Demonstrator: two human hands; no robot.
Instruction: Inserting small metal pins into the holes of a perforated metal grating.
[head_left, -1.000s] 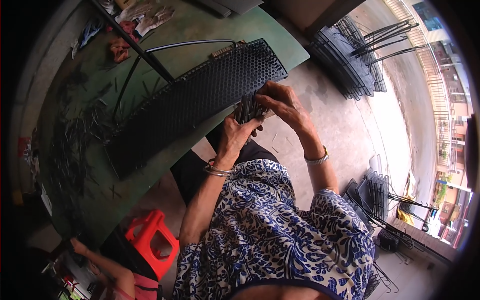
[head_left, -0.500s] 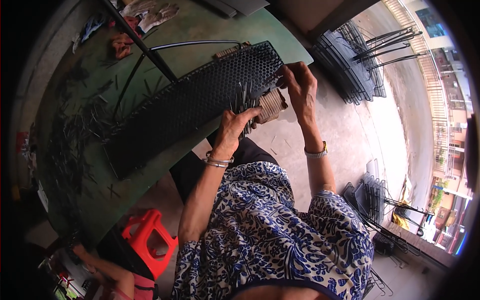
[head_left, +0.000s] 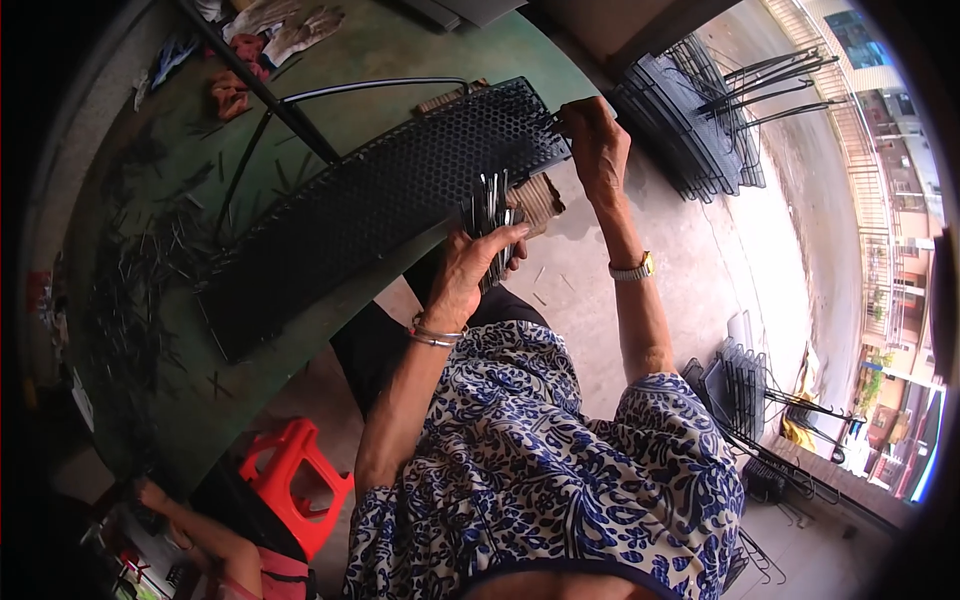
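Note:
A long black mesh panel (head_left: 400, 180) with round holes and a rim lies slantwise on the green table, its right end sticking out past the edge. My left hand (head_left: 470, 265) is wrapped round a bundle of thin dark strips (head_left: 490, 205), thumb across it, just below the panel's near edge. At the panel's right end my right hand (head_left: 598, 145) is closed, fingertips pinched together against the corner; what they grip is hidden. Behind the bundle, a ribbed brown cardboard piece (head_left: 540, 203) shows under the panel's end.
Loose strips (head_left: 150, 270) litter the left of the green table (head_left: 330, 50). A black rod frame (head_left: 285, 115) stands behind the panel; gloves (head_left: 300, 35) lie beyond. Stacked mesh racks (head_left: 680, 120) stand at right. A red stool (head_left: 300, 480) and another person's arm (head_left: 205, 535) are lower left.
The strips in my left hand have turned more upright. My right hand has closed further at the panel's corner. The whole view has shifted slightly.

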